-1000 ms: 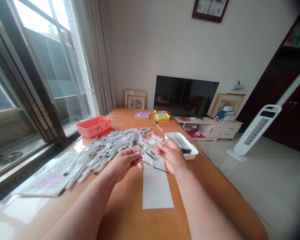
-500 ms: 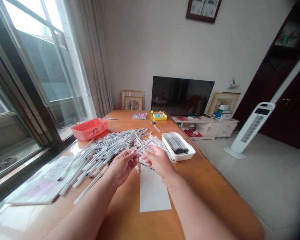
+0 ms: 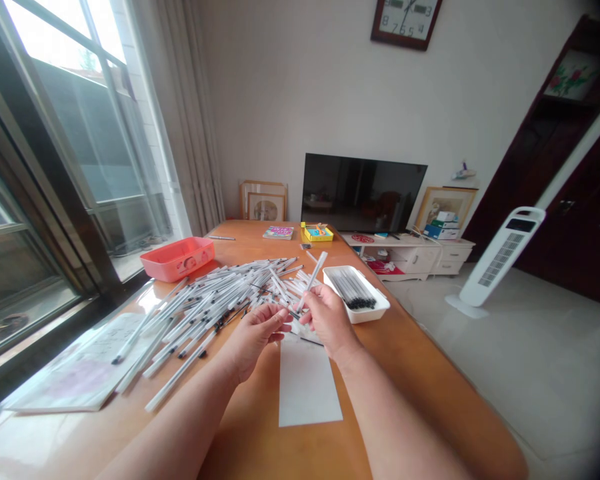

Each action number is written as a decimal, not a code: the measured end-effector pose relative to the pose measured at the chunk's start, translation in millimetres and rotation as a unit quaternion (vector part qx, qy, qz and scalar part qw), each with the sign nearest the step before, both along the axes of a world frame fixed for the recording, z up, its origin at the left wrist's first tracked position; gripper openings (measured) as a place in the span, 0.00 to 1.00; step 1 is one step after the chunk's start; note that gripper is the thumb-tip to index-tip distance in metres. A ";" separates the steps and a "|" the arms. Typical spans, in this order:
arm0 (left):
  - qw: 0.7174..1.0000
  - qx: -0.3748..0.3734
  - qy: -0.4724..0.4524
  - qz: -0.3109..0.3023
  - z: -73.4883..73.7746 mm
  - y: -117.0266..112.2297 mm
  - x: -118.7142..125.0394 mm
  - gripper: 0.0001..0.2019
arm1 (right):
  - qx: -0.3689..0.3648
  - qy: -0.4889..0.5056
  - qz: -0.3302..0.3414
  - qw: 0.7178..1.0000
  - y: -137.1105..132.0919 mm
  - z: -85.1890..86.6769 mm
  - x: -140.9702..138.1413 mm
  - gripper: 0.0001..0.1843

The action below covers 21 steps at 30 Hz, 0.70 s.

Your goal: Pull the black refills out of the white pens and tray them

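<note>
My right hand (image 3: 326, 319) pinches a white pen barrel (image 3: 313, 278) that points up and away, its lower end near my fingers. My left hand (image 3: 256, 333) sits just to its left, fingers curled with the fingertips close to the barrel's lower end; what it pinches, if anything, is too small to name. Both hands hover over the near edge of a big heap of white pens (image 3: 215, 300) spread on the wooden table (image 3: 415, 373). A white tray (image 3: 356, 292) of black refills lies right of my right hand.
A white paper strip (image 3: 307, 383) lies below my hands. A pink bin (image 3: 178, 258) stands at the left, papers (image 3: 75, 370) near the window side. A yellow box (image 3: 319, 232) and a booklet (image 3: 279, 231) sit at the far end. A tower fan (image 3: 497, 261) stands on the floor at the right.
The pen barrel in my right hand has swung from lying across towards the left hand to pointing upward. Both hands stayed over the heap's near edge.
</note>
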<state>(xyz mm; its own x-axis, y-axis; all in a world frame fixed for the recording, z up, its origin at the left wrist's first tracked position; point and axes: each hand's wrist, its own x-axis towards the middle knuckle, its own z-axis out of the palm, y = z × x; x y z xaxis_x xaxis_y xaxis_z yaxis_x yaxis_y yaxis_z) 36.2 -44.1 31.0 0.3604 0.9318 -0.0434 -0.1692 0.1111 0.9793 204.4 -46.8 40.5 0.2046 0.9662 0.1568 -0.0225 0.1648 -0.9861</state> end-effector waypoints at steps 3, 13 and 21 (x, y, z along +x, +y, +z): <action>0.999 0.012 0.033 0.017 -0.7 1.3 -1.8 0.17 | 0.038 -0.035 -0.066 0.996 7.7 3.0 24.9 0.18; 0.997 0.023 0.051 0.058 -3.3 7.0 -9.2 0.19 | -0.029 -0.314 -0.291 0.903 35.1 -11.3 124.9 0.20; 0.996 0.026 0.058 0.068 -1.0 7.1 -12.1 0.18 | -0.119 -0.467 -0.250 0.840 45.0 -18.7 116.6 0.16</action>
